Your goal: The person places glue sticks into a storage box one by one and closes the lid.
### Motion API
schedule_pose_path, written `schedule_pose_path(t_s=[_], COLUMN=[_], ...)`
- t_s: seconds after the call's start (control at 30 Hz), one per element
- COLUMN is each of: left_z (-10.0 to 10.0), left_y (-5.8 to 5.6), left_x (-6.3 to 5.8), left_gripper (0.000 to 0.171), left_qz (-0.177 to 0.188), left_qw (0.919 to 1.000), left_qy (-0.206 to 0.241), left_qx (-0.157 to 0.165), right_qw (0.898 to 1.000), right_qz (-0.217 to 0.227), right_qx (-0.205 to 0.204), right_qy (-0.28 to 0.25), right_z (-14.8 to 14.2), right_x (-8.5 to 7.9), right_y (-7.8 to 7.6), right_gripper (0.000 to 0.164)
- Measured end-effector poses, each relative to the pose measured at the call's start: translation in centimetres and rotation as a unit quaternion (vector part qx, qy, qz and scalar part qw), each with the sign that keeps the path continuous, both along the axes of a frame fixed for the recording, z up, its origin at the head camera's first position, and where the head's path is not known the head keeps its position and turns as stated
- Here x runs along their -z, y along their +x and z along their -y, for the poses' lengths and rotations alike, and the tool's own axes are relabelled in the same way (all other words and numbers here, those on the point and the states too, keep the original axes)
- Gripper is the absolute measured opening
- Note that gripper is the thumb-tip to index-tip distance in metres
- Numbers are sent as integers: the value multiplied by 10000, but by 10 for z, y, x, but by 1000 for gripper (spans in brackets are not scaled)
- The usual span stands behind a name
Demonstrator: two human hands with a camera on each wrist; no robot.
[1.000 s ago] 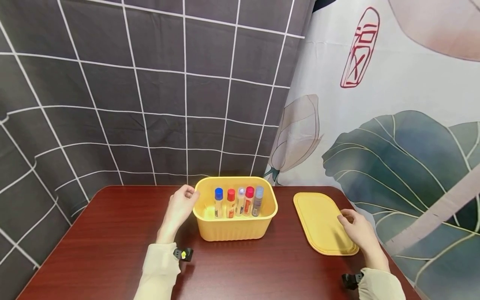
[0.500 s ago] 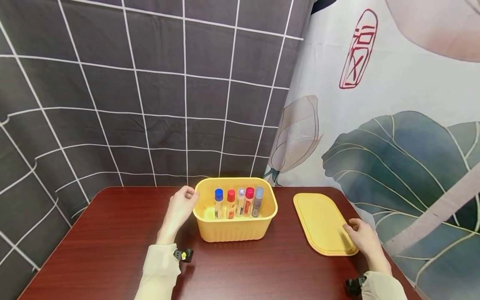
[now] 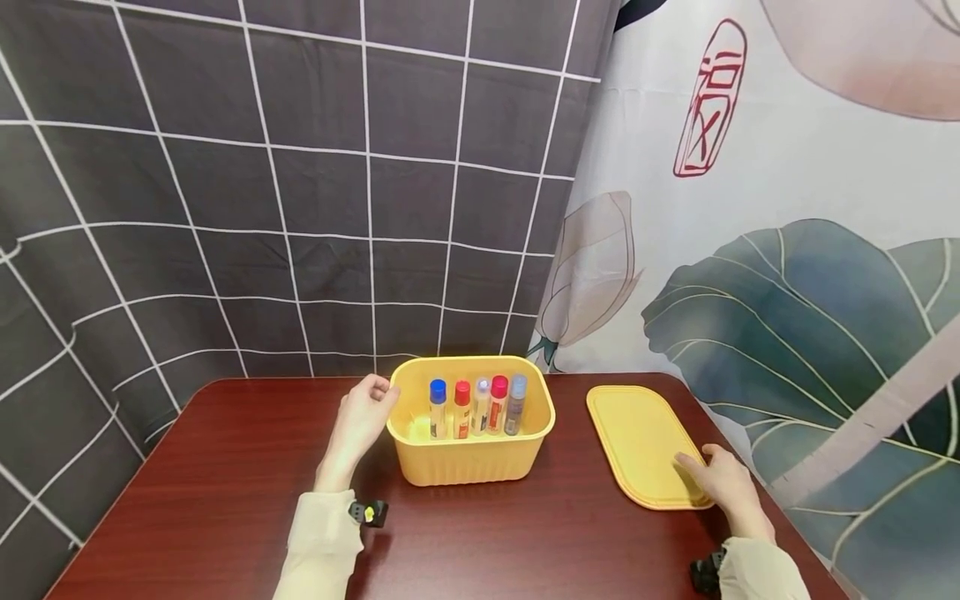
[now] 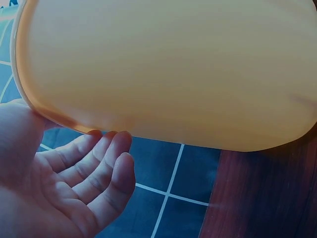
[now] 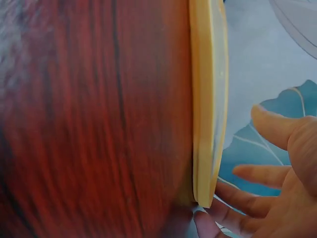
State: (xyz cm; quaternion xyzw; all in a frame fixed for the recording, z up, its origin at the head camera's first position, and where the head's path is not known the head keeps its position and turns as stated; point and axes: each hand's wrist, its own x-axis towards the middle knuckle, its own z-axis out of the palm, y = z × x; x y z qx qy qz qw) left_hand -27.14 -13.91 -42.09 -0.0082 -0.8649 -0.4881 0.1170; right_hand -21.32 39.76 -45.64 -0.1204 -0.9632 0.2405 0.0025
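A yellow plastic bin (image 3: 468, 462) stands upright on the table, with several small capped tubes (image 3: 462, 408) standing inside it. Their caps are blue, red, whitish and pale blue. My left hand (image 3: 363, 417) holds the bin's left rim, its fingertips right at the edge in the left wrist view; the thumb is partly hidden behind the wall. To the right lies a flat yellow lid (image 3: 645, 442). Over the lid's near right edge is my right hand (image 3: 723, 483), thumb and fingers spread apart. From the right wrist, the lid (image 5: 204, 99) shows edge-on with the fingers close to its end.
The dark red wooden table (image 3: 225, 500) carries the bin and lid. Behind it hangs a dark cloth (image 3: 315, 192) with a white grid. A pale cloth (image 3: 660, 275) with leaf prints hangs at the right, close to the table edge.
My right hand drew slightly right, then came back over the lid with its thumb and fingers spread wider. My left hand has stayed at the bin's rim.
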Motion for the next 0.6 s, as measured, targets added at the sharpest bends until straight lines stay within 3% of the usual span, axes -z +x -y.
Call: schedule_pose_path(t_s=[0.27, 0.6], left_z=[4, 0], left_y=[1, 0], left_x=[-1, 0], left_gripper=[23, 22], left_qz=[-24, -10], left_qw=[10000, 10000], left_qy=[3, 41], left_qx=[-72, -27], right_qw=[9988, 9947], right_qz=[429, 890], right_qx=[-104, -58], right_qy=[221, 514], right_z=[4, -1], right_x=[3, 2], right_y=[-13, -23], right_gripper=[101, 95])
